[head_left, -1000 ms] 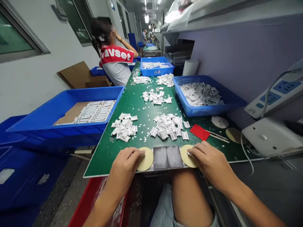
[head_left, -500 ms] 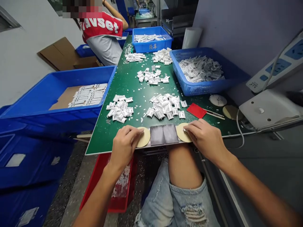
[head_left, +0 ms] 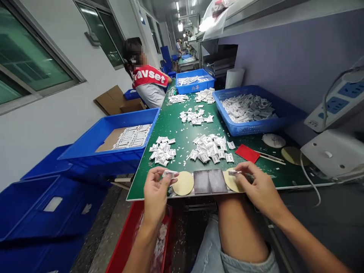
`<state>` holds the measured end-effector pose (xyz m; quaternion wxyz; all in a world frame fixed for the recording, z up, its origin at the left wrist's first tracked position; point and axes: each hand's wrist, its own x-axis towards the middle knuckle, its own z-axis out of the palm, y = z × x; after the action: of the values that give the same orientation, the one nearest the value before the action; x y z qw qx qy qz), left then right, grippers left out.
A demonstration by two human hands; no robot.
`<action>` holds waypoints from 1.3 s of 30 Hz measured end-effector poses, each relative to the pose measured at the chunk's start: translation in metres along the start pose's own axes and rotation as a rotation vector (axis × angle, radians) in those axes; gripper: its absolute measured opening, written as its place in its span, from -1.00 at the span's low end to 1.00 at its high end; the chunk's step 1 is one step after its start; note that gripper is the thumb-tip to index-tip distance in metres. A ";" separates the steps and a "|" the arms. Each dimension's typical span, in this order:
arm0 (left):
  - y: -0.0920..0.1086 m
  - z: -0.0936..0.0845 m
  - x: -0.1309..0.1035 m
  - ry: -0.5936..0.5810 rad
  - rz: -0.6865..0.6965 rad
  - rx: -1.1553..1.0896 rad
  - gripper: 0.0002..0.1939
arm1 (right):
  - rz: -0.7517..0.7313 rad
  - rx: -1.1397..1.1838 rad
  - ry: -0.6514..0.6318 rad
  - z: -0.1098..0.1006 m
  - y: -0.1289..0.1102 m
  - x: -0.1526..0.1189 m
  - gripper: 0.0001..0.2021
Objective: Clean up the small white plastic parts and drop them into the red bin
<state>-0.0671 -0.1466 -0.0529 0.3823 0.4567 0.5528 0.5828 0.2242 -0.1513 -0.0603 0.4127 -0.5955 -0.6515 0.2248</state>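
At the near edge of the green table (head_left: 170, 129), my left hand (head_left: 157, 187) pinches a small white plastic piece (head_left: 170, 174) beside a pale yellow disc (head_left: 183, 183). My right hand (head_left: 257, 184) pinches another small white plastic piece (head_left: 233, 173) over a second yellow disc (head_left: 231, 184), partly covering it. Two dark grey square plates (head_left: 210, 181) lie side by side between the discs. Beyond them are a smaller pile of white plastic pieces (head_left: 163, 151) on the left and a larger pile (head_left: 209, 148) on the right.
A blue perforated basket (head_left: 233, 129) of white pieces stands at the right, near a red patch (head_left: 247, 153) with thin sticks. Blue bins (head_left: 113, 159) line the left side. A red bin (head_left: 127, 227) sits below the edge. A co-worker (head_left: 149, 85) sits farther along.
The head view has tilted up, so the scene sits lower and farther right. Both hands have lifted and turned, bringing the white pieces in their fingers into clearer sight.
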 end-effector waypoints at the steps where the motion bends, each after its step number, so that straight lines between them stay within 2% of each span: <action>1: -0.003 0.005 0.001 -0.042 0.045 0.081 -0.77 | -0.080 -0.127 0.009 -0.001 0.001 0.000 -0.87; 4: -0.012 0.010 -0.002 -0.097 0.230 0.467 -0.85 | -0.289 -0.423 0.019 -0.008 0.006 -0.002 -0.84; 7: -0.013 0.009 0.000 -0.097 0.390 0.672 -0.85 | -0.395 -0.514 -0.039 -0.013 0.008 0.002 -0.83; 12: -0.008 0.004 0.000 -0.163 0.470 0.782 -0.87 | -0.423 -0.703 -0.091 -0.016 0.000 0.006 -0.86; 17: -0.013 -0.010 -0.009 -0.085 0.546 1.016 -0.90 | -0.402 -0.860 -0.132 -0.020 -0.010 0.000 -0.87; 23: -0.008 -0.002 0.002 -0.219 0.503 0.939 -0.88 | -0.376 -0.851 -0.179 -0.018 -0.014 0.005 -0.86; 26: -0.004 0.004 0.006 -0.206 0.487 0.935 -0.87 | -0.334 -0.840 -0.151 -0.014 -0.014 0.008 -0.86; 27: -0.001 0.005 0.004 -0.215 0.477 0.941 -0.86 | -0.320 -0.831 -0.143 -0.014 -0.014 0.008 -0.86; 29: 0.004 0.002 -0.007 -0.306 0.446 0.911 -0.86 | -0.306 -0.775 -0.153 -0.016 -0.012 0.009 -0.84; 31: 0.008 -0.007 -0.024 -0.439 0.402 0.823 -0.87 | -0.317 -0.654 -0.195 -0.024 -0.008 0.004 -0.84; 32: 0.009 -0.013 -0.033 -0.462 0.382 0.776 -0.87 | -0.329 -0.569 -0.200 -0.029 -0.006 0.001 -0.85; 33: 0.009 -0.019 -0.041 -0.426 0.363 0.747 -0.87 | -0.334 -0.478 -0.175 -0.034 -0.004 -0.003 -0.85; 35: 0.008 -0.030 -0.050 -0.236 0.300 0.722 -0.84 | -0.290 -0.314 -0.011 -0.044 0.000 -0.011 -0.85; 37: 0.008 -0.034 -0.049 -0.045 0.159 0.689 -0.76 | -0.137 -0.170 0.238 -0.049 0.005 -0.014 -0.85; 39: 0.010 -0.033 -0.042 0.019 -0.002 0.584 -0.66 | 0.072 0.018 0.372 -0.050 0.009 -0.012 -0.85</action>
<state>-0.0852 -0.1974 -0.0464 0.2301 0.5415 0.7012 0.4026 0.2689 -0.1716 -0.0424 0.5228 -0.6460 -0.5405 0.1312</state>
